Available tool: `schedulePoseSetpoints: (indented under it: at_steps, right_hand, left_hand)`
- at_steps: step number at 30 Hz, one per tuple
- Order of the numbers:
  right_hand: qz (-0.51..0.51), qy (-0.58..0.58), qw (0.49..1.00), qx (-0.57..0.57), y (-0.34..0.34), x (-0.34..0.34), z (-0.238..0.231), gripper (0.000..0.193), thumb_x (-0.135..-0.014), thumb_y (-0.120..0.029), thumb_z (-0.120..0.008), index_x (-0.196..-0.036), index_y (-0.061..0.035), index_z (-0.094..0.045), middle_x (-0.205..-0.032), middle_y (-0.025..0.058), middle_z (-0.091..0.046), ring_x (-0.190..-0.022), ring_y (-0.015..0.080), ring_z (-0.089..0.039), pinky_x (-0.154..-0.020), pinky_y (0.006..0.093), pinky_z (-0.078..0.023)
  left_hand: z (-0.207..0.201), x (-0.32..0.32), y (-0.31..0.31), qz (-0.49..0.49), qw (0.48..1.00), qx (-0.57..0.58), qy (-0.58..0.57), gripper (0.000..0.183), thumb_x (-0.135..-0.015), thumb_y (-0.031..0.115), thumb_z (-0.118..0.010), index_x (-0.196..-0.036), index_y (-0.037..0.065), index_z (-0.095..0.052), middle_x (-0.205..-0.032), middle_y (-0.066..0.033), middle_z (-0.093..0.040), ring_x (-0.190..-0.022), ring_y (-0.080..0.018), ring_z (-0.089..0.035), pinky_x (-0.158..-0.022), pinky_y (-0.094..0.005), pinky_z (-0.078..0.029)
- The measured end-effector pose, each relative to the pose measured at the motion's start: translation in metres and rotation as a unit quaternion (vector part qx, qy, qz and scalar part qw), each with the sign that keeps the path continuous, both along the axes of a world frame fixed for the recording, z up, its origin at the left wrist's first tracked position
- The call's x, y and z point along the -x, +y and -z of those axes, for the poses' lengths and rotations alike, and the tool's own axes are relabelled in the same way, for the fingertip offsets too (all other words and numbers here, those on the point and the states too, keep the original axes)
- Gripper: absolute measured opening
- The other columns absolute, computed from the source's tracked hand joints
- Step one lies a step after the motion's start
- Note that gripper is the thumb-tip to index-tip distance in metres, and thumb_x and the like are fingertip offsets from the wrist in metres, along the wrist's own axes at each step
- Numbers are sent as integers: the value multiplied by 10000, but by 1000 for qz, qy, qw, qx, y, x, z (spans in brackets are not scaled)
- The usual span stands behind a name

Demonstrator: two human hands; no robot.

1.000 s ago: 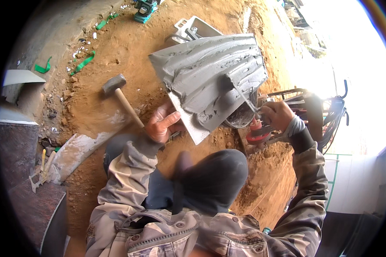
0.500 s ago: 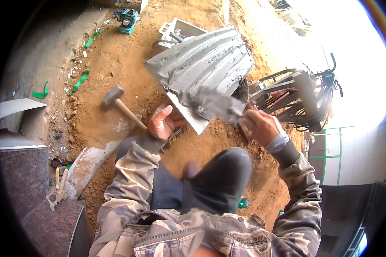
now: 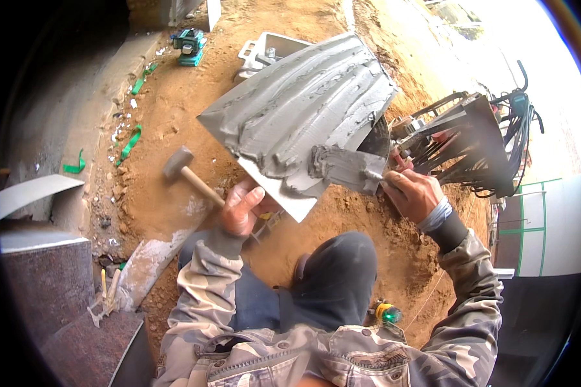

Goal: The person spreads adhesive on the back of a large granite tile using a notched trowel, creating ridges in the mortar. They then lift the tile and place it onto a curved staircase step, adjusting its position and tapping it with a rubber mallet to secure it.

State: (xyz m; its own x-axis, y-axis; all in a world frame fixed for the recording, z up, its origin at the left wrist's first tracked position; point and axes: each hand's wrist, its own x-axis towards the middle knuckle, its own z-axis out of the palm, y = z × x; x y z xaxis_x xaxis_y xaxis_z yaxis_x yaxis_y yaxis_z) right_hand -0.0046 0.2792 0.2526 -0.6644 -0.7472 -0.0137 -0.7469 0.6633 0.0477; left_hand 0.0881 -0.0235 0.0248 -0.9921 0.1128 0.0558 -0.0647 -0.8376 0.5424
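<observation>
A flat, angular panel (image 3: 294,208) is seen just above the middle of the view, tilted, its upper face mostly covered with ridged grey mortar (image 3: 303,116); the corner at six o'clock is left bare and pale. Directions below are taken from the panel's middle.

At seven o'clock, the left hand (image 3: 242,209) is held half curled at the panel's edge, with the thumb raised beside it and the fingers partly hidden beneath; whether the edge is firmly gripped cannot be told. At four o'clock, the right hand (image 3: 414,193) is closed around the handle end of a trowel (image 3: 348,171), whose mortar-coated blade is lapped over the panel's nearby edge.

A dark, rounded container (image 3: 376,138) is partly covered by the panel between three and four o'clock. A light grey tray (image 3: 290,44) is half hidden at eleven, and a teal device (image 3: 190,48) is placed at ten. A hammer (image 3: 177,162) is seen at eight, its handle pointed toward the left hand. Green strips (image 3: 130,145) are scattered near nine on the sandy ground (image 3: 158,109), and a cable-draped frame (image 3: 490,142) is seen at three.
</observation>
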Motion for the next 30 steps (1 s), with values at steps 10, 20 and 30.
schedulePoseSetpoints:
  at_steps: [10,20,30]
  right_hand:
    - [109,56,992,-19,72,120,7,205,-892,-214,-668,-1021,-56,-688,-861,172,-681,-771,377,-671,-691,450,-535]
    - [324,-16,945,46,136,265,21,333,-939,-299,-624,-1087,-13,-710,-810,185,-716,-778,315,-706,-736,418,-540]
    - [266,-235,933,57,61,174,1,289,-974,-226,-565,-934,28,-696,-695,75,-642,-557,138,-561,-506,301,-455]
  left_hand:
    - [10,2,10,-52,997,48,-43,534,-887,173,-614,-1355,-50,-488,-1267,-157,-605,-1181,-280,-591,-1044,-422,-458]
    - [4,3,11,-74,995,60,-38,569,-880,184,-622,-1371,-70,-485,-1297,-154,-595,-1191,-266,-577,-1062,-399,-426]
    - [3,5,10,-64,997,41,-21,387,-906,130,-579,-1255,-38,-591,-1180,-109,-652,-1096,-194,-605,-1002,-338,-451]
